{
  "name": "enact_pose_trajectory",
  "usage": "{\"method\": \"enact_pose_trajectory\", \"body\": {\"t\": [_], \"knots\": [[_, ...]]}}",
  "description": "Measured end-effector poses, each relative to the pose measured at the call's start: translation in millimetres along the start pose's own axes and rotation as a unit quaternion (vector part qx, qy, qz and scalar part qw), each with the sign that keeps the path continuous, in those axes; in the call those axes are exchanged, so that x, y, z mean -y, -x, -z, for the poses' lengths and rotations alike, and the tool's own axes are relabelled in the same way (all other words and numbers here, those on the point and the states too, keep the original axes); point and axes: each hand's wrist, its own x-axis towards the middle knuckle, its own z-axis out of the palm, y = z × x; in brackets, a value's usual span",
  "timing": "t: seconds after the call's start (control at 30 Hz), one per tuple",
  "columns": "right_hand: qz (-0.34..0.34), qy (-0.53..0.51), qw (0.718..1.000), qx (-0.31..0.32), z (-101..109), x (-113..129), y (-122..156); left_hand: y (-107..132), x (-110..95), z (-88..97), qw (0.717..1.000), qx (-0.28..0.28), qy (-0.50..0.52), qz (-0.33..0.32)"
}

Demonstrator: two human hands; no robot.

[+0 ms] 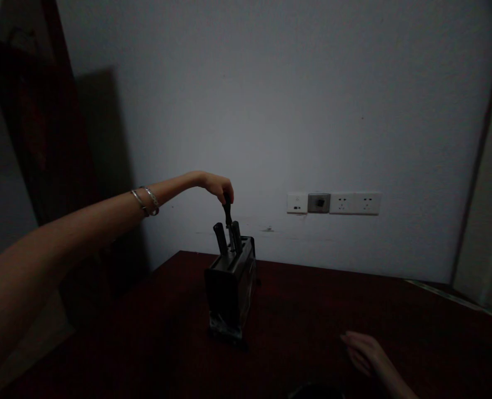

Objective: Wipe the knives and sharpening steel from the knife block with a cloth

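Observation:
My left hand (pixel 219 187), reaching in from the left with metal bangles on the wrist, is closed round the dark handle of a knife (pixel 228 213). Its narrow blade points down, the lower end inside the slot of a black knife block (pixel 224 296). Two more black handles stand in the block: one left of the held knife (pixel 219 238), one just right of it (pixel 237 237). At the lower right, my right hand (pixel 362 352) is over the dark red table, fingers curled together with nothing visible in them; in the dim light I cannot tell whether it touches the top.
The dark red tabletop (pixel 304 310) runs back to a pale wall (pixel 270 111) with a row of sockets (pixel 341 203). A dark curved object (pixel 316 391) is cut off at the bottom edge. Dark wooden furniture (pixel 69 138) stands at the left, a pale door (pixel 489 221) at the right.

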Motion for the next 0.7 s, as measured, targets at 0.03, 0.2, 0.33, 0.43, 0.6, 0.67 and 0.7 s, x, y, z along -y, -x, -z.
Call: {"method": "enact_pose_trajectory", "body": {"t": [0.03, 0.2, 0.33, 0.43, 0.6, 0.67, 0.7], "knots": [[0.003, 0.002, 1.0, -0.005, 0.4, 0.5, 0.1, 0.8, -0.2, 2.9, 1.0, -0.002, 0.0, 0.004], [0.008, 0.017, 1.0, 0.014, 3.2, -0.6, -2.8, 4.1, -2.8, 16.1, 1.0, -0.005, -0.002, 0.017], [0.017, 0.03, 0.999, 0.014, 2.6, -2.9, -4.6, 6.1, -4.2, 27.8, 1.0, -0.007, -0.001, 0.025], [0.019, 0.036, 0.999, 0.01, 2.6, -4.8, -5.1, 8.8, -4.4, 38.0, 0.999, -0.005, 0.0, 0.032], [0.019, 0.03, 0.999, 0.035, 5.8, -7.9, -6.4, 14.1, -6.5, 56.0, 0.998, -0.015, 0.001, 0.058], [0.02, 0.029, 0.999, 0.041, 6.0, -7.0, -6.5, 16.2, -8.8, 63.0, 0.998, -0.019, 0.002, 0.061], [0.018, 0.028, 0.999, 0.041, 5.5, -6.1, -6.2, 17.4, -10.4, 66.3, 0.998, -0.019, 0.003, 0.06]]}}
